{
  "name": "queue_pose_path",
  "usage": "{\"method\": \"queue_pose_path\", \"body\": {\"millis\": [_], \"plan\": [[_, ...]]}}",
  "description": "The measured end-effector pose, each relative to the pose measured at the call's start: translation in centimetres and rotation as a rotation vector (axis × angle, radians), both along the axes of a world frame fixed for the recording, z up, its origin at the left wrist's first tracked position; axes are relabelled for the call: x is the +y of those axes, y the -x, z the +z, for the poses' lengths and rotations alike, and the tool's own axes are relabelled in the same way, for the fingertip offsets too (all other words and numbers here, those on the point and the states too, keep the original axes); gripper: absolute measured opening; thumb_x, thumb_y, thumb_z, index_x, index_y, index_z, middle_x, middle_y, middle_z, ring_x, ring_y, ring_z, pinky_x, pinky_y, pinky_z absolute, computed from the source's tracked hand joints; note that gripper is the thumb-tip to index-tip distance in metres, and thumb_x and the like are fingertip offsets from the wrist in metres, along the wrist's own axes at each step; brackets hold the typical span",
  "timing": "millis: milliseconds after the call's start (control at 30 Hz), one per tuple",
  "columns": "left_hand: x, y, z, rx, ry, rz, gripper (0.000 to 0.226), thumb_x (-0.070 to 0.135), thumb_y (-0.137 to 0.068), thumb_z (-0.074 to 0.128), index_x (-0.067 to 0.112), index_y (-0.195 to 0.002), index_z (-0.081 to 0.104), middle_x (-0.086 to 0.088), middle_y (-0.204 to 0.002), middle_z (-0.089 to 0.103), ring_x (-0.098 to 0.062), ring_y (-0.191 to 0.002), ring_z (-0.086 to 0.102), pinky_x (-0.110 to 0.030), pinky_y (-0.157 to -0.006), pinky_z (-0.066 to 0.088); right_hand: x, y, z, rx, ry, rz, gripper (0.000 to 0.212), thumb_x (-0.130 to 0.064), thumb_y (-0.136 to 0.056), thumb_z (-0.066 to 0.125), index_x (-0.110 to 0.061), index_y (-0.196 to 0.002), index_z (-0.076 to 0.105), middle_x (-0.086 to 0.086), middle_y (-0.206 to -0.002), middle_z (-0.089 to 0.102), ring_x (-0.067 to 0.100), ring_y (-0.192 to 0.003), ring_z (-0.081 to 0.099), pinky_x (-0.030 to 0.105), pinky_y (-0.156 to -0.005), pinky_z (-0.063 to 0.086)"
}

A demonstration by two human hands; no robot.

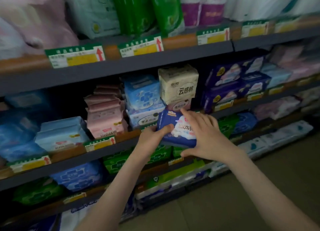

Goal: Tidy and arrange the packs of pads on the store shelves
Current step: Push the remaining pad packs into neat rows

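My left hand (152,135) grips the navy pack (166,125), right hand (204,135) flat on it, not shelved yet, pink packs (105,113) messy

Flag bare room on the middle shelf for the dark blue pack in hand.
Narrow dark gap between the cream pack stack and the navy packs, just up-right of the dark blue pack. Dark headroom over the light blue packs, left of the pink packs. Crowded: pink to cream, packs sit tight.

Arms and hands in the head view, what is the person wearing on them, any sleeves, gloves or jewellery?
Nothing visible: left hand and right hand are ungloved, forearms bare to the frame edge, no sleeve, watch or ring in view.
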State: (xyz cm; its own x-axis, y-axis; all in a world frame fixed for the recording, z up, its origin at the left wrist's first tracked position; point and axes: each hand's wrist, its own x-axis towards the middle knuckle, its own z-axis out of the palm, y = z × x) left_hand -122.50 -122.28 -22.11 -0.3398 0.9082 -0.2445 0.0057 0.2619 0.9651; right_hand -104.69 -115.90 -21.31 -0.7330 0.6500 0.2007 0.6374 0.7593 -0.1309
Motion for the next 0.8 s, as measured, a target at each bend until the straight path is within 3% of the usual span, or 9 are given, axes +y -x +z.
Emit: {"method": "queue_pose_path", "body": {"millis": [100,200,267,400,467,567,700,800], "plan": [[1.3,-1.8,0.1,0.062,-0.034,-0.164,0.021,0.04,-0.084,0.067,0.028,-0.099,0.06,0.01,-0.1,0.067,-0.005,-0.086,0.064,-0.014,-0.068,0.046,1.4,-1.7,-0.5,0.077,-0.067,-0.085,0.11,-0.059,-0.065,0.07,-0.018,-0.148,0.009,0.003,-0.136,0.036,0.022,-0.126,0.032,0.036,-0.105,0.018],[2.8,-3.8,-0.1,0.094,-0.119,-0.168,0.021,0.042,-0.092,0.055,0.027,-0.106,0.055,0.008,-0.109,0.062,-0.008,-0.098,0.059,-0.024,-0.079,0.045,2.6,-4.6,-1.1,0.124,-0.105,-0.187,0.095,-0.053,-0.057,0.065,-0.014,-0.136,0.029,0.008,-0.121,0.048,0.031,-0.114,0.047,0.044,-0.096,0.033],[3.9,-5.1,-0.2,0.135,-0.175,-0.115,0.016,0.042,-0.094,0.049,0.029,-0.102,0.053,0.009,-0.103,0.059,-0.01,-0.097,0.058,-0.027,-0.081,0.045,3.7,-7.1,-1.4,0.177,-0.1,-0.273,0.095,-0.051,-0.053,0.063,-0.012,-0.133,0.032,0.008,-0.121,0.049,0.03,-0.116,0.045,0.045,-0.097,0.031],[6.3,-8.0,-0.3,0.413,-0.283,-0.096,0.014,0.033,-0.093,0.056,0.029,-0.106,0.051,0.012,-0.092,0.058,-0.004,-0.085,0.057,-0.008,-0.064,0.041,5.9,-12.2,-1.3,0.281,-0.076,-0.373,0.099,-0.039,-0.053,0.077,-0.015,-0.136,0.029,0.009,-0.127,0.044,0.027,-0.121,0.036,0.039,-0.099,0.021],[7.9,-9.6,-0.7,0.577,-0.371,-0.132,0.026,0.027,-0.092,0.059,0.026,-0.116,0.049,0.009,-0.1,0.058,-0.006,-0.09,0.057,-0.013,-0.07,0.043,7.3,-14.1,-1.2,0.368,-0.117,-0.396,0.093,-0.042,-0.052,0.072,-0.021,-0.13,0.027,0.008,-0.122,0.046,0.027,-0.117,0.038,0.041,-0.096,0.024],[10.3,-12.0,-1.1,0.821,-0.476,-0.127,0.038,0.025,-0.092,0.058,0.02,-0.129,0.049,0.005,-0.115,0.052,-0.006,-0.103,0.05,-0.017,-0.085,0.038,10.6,-16.3,-1.1,0.452,-0.218,-0.407,0.091,-0.044,-0.055,0.073,-0.016,-0.13,0.031,0.007,-0.123,0.043,0.024,-0.117,0.037,0.048,-0.098,0.026],[14.6,-15.1,-1.8,1.153,-0.641,-0.012,0.052,0.017,-0.082,0.069,0.019,-0.129,0.047,-0.006,-0.125,0.052,-0.019,-0.114,0.047,-0.033,-0.097,0.037,17.2,-19.5,-1.1,0.469,-0.337,-0.391,0.099,-0.027,-0.053,0.088,-0.014,-0.132,0.031,0.006,-0.131,0.037,0.027,-0.127,0.033,0.054,-0.106,0.019],[18.6,-17.4,-2.0,1.397,-0.605,0.053,0.056,0.019,-0.078,0.07,0.017,-0.13,0.048,-0.014,-0.137,0.046,-0.027,-0.127,0.038,-0.045,-0.106,0.027,22.7,-21.6,-1.0,0.474,-0.374,-0.361,0.095,-0.028,-0.053,0.087,-0.013,-0.129,0.032,0.01,-0.125,0.04,0.029,-0.118,0.036,0.058,-0.102,0.024]]}}
